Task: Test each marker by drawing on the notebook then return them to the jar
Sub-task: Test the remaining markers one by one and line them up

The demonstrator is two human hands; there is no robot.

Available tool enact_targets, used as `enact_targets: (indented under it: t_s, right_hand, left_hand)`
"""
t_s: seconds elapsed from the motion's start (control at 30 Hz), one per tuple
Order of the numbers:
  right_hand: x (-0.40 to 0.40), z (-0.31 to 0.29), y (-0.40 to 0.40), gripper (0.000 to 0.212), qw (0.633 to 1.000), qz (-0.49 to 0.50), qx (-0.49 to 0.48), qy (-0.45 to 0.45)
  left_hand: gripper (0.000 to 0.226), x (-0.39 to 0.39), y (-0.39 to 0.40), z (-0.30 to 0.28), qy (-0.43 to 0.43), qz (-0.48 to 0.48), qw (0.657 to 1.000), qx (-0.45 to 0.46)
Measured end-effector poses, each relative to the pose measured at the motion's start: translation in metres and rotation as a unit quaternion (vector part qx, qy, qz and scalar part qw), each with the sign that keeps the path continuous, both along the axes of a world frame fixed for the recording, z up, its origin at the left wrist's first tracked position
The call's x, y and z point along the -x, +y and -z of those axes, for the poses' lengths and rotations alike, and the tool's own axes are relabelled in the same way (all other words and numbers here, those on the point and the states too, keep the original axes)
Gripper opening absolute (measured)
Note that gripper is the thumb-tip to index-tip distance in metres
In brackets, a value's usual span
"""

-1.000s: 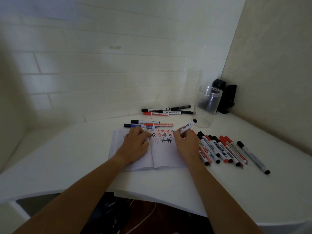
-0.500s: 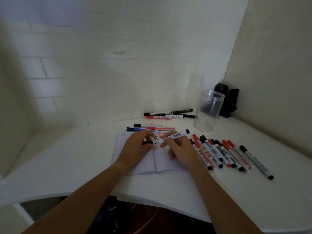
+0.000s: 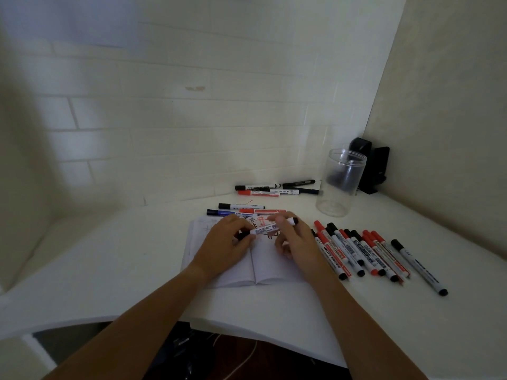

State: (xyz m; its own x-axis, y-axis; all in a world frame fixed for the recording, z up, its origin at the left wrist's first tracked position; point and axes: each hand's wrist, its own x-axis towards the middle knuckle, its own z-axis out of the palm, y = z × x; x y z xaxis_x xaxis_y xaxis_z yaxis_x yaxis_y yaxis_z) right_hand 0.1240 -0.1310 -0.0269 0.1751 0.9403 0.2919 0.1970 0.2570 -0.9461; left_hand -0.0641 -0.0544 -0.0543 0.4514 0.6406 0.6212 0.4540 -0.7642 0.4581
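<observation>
Currently, both hands hold one white marker [image 3: 267, 229] level over the open notebook [image 3: 263, 264], which lies near the front edge of the bench [image 3: 109, 270]. Left hand [image 3: 226, 245] pinches the black cap end; right hand [image 3: 297, 242] grips the barrel. Clear jar [image 3: 341, 185] stands near the rear right corner. Loose markers [image 3: 362, 249] lie right of the notebook.

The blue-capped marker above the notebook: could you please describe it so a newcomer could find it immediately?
Start at the open notebook in the middle of the table. Three markers lie just beyond its far edge. The blue-capped marker is the leftmost, the only one with a blue cap; its neighbours' caps are black or red.
</observation>
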Motion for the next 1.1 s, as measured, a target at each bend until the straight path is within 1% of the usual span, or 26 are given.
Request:
enact_targets:
  t_s: [0.03,0.07,0.13,0.2,0.27,0.3,0.33,0.4,0.47,0.5,0.57,0.73,0.83,0.9,0.97,1.03,1.1]
  right_hand:
    - [-0.002,0.001,0.002,0.019,1.0,0.016,-0.014,0.015]
    - [-0.005,0.001,0.003,0.014,0.999,0.029,-0.024,0.011]
    - [-0.01,0.006,0.006,0.011,0.998,0.04,-0.033,-0.023]
    - [-0.012,0.011,0.009,0.01,0.995,0.042,-0.028,-0.082]
    - [-0.01,0.017,0.013,0.008,0.984,0.053,-0.026,-0.166]
    - [-0.008,0.02,0.015,0.006,0.973,0.058,-0.034,-0.219]
    - [-0.005,0.022,0.016,0.005,0.955,0.065,-0.049,-0.287]
    - [0.002,0.027,0.02,0.014,0.897,0.083,-0.095,-0.424]
    - [0.009,0.033,0.024,0.02,0.85,0.089,-0.161,-0.495]
    - [0.013,0.034,0.024,0.021,0.837,0.088,-0.185,-0.508]
    - [0.017,0.035,0.025,0.023,0.829,0.088,-0.21,-0.51]
    - [0.016,0.035,0.025,0.039,0.839,0.088,-0.199,-0.499]
    - [0.018,0.034,0.025,0.048,0.824,0.079,-0.201,-0.524]
    - [0.017,0.034,0.026,0.046,0.826,0.084,-0.198,-0.521]
    - [0.017,0.034,0.027,0.035,0.835,0.107,-0.2,-0.501]
    - [0.016,0.035,0.028,0.025,0.834,0.14,-0.198,-0.496]
    - [0.014,0.036,0.03,0.026,0.831,0.161,-0.181,-0.501]
  left_hand:
    - [0.008,0.0,0.001,0.0,-0.004,-0.008,1.0,0.004]
    - [0.008,0.0,0.002,0.0,-0.01,-0.012,1.0,0.013]
    - [0.009,0.001,0.001,-0.001,-0.032,-0.007,0.999,0.031]
    - [0.01,0.003,0.0,-0.003,-0.07,0.004,0.996,0.062]
    - [0.012,0.005,0.0,-0.004,-0.095,0.011,0.991,0.097]
    - [0.014,0.006,0.0,-0.003,-0.092,0.017,0.99,0.104]
    - [0.017,0.006,0.001,-0.003,-0.073,0.026,0.992,0.099]
    - [0.023,0.004,0.0,-0.001,-0.026,0.053,0.995,0.083]
    - [0.029,0.003,0.001,0.001,-0.003,0.077,0.993,0.086]
    - [0.033,0.003,0.002,0.002,-0.001,0.083,0.993,0.089]
    - [0.038,0.003,0.002,0.003,0.001,0.083,0.993,0.088]
    - [0.051,0.003,-0.001,0.003,-0.008,0.086,0.99,0.114]
    - [0.06,0.004,-0.001,0.003,-0.024,0.092,0.989,0.116]
    - [0.061,0.003,-0.002,0.003,-0.036,0.084,0.989,0.114]
    - [0.062,0.003,-0.001,0.004,-0.041,0.065,0.991,0.11]
    - [0.062,0.003,0.001,0.007,-0.027,0.03,0.995,0.09]
    - [0.057,0.002,0.007,0.011,0.008,0.0,0.998,0.057]
